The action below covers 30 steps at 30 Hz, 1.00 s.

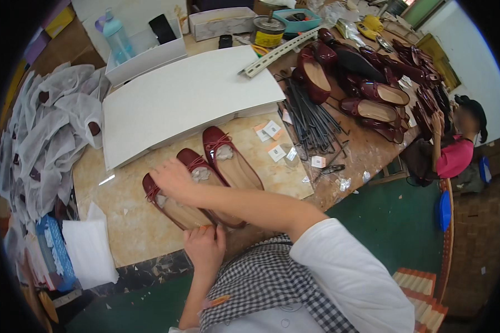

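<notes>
Three dark red ballet flats with thin bows lie side by side on the table. My left hand is closed on the heel end of the leftmost ballet flat. Reaching across from the right, my right hand bends over that shoe's toe and opening; its fingertips are partly hidden. Crumpled whitish paper shows at its opening, near my right fingers. The middle ballet flat and the right-hand ballet flat also have crumpled paper in their toes.
A white box lid lies behind the shoes. Black rods, small labels and a pile of red flats fill the right side. Shoes in pale wrapping and white sheets are leftward. A co-worker sits at far right.
</notes>
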Each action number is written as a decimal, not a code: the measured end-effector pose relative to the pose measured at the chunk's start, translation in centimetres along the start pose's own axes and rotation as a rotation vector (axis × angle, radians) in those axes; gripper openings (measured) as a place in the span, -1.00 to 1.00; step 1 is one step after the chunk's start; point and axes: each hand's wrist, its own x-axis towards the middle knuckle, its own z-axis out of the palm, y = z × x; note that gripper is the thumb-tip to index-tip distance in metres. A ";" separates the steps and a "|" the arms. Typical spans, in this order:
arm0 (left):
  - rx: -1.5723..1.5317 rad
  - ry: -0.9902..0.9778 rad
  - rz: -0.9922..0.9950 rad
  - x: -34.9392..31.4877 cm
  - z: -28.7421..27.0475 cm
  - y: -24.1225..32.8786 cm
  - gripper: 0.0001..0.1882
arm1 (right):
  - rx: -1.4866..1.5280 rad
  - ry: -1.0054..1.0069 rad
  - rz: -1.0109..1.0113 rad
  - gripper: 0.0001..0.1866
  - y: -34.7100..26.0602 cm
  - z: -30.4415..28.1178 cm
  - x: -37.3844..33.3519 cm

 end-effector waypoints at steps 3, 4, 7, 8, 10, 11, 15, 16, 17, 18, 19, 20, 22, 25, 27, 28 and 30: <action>-0.027 -0.062 -0.015 -0.2 -0.6 -0.6 -0.84 | 0.085 -0.049 0.011 -0.51 -0.3 -0.9 -0.6; 0.002 0.062 0.039 -0.1 -1.1 -1.2 -0.85 | 0.239 0.069 -0.111 -0.55 0.6 -2.8 -1.3; -0.074 0.305 -0.124 -1.1 -2.8 -3.3 -0.75 | 0.308 0.271 -0.092 -0.64 6.8 -12.0 -5.6; -0.217 0.303 -0.381 -1.9 -3.0 -3.9 -0.67 | 0.110 0.416 0.058 -0.69 11.0 -13.7 -8.4; -0.385 0.229 -0.697 -2.1 -2.6 -5.1 -0.53 | -0.337 0.339 0.572 -0.80 18.1 -17.7 -13.7; -0.403 0.157 -0.744 -1.7 -1.8 -5.6 -0.49 | -0.402 0.283 0.833 -0.77 20.5 -17.9 -16.3; -0.618 0.084 -0.682 -0.7 0.3 -8.4 -0.45 | -0.292 0.178 0.881 -0.68 23.7 -15.9 -18.6; -0.729 0.118 -0.643 -0.9 0.4 -9.4 -0.45 | -0.260 0.244 0.824 -0.69 24.1 -15.7 -18.9; -0.661 0.095 -0.568 -1.5 -0.1 -10.5 -0.43 | -0.244 0.241 0.814 -0.71 23.6 -16.3 -18.8; -0.916 0.221 -0.622 -1.8 0.1 -11.0 -0.42 | -0.228 0.238 0.804 -0.73 23.1 -17.4 -18.9; -1.175 0.349 -0.672 -2.1 0.1 -10.8 -0.42 | -0.216 0.228 0.793 -0.75 22.7 -18.2 -18.9; -1.439 0.466 -0.718 -2.0 0.1 -10.0 -0.41 | -0.252 0.243 0.810 -0.77 23.0 -18.8 -19.6; -2.009 0.108 -0.769 0.2 -1.4 -6.0 -0.37 | -0.320 0.264 0.831 -0.79 23.4 -19.5 -20.5; -2.122 0.034 -0.683 -0.5 0.5 -6.9 -0.34 | -0.474 0.218 0.836 -0.82 20.3 -21.1 -19.1; -1.949 0.149 -0.829 0.3 0.6 -6.6 -0.32 | -0.292 0.216 0.809 -0.83 15.5 -22.2 -17.4; -1.639 0.313 -1.056 1.6 0.5 -5.0 -0.31 | -0.119 0.203 0.805 -0.79 12.4 -22.9 -16.2; -1.637 0.318 -0.933 3.3 1.1 -4.6 -0.30 | 0.420 0.035 0.694 -0.66 6.8 -22.6 -14.4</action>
